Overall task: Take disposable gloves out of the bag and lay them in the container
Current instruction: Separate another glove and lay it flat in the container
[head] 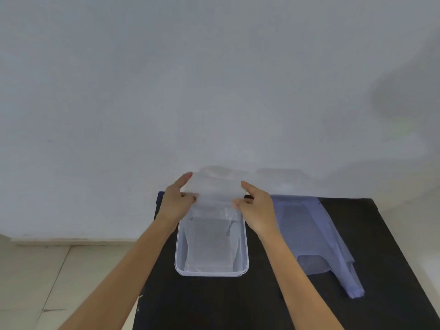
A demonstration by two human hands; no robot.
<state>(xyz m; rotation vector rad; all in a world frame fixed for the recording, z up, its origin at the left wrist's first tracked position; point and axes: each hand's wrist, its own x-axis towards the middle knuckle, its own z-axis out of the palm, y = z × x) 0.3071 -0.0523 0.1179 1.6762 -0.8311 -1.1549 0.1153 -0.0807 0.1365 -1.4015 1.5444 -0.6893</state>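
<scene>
both hands, left hand [177, 202] and right hand [256, 207], grip a clear glove [215, 186] pinched over the container [212, 270] mid-frame, bag [316, 236] to its right on the desk [392, 234]; next it probably needs lowering flat inside.

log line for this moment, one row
both hands: left hand + right hand hold gloves | over container | bag right

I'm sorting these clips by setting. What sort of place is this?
Probably a plain indoor room set up for a tabletop task: a black table against a bare white wall, with a tiled floor at left.
</scene>
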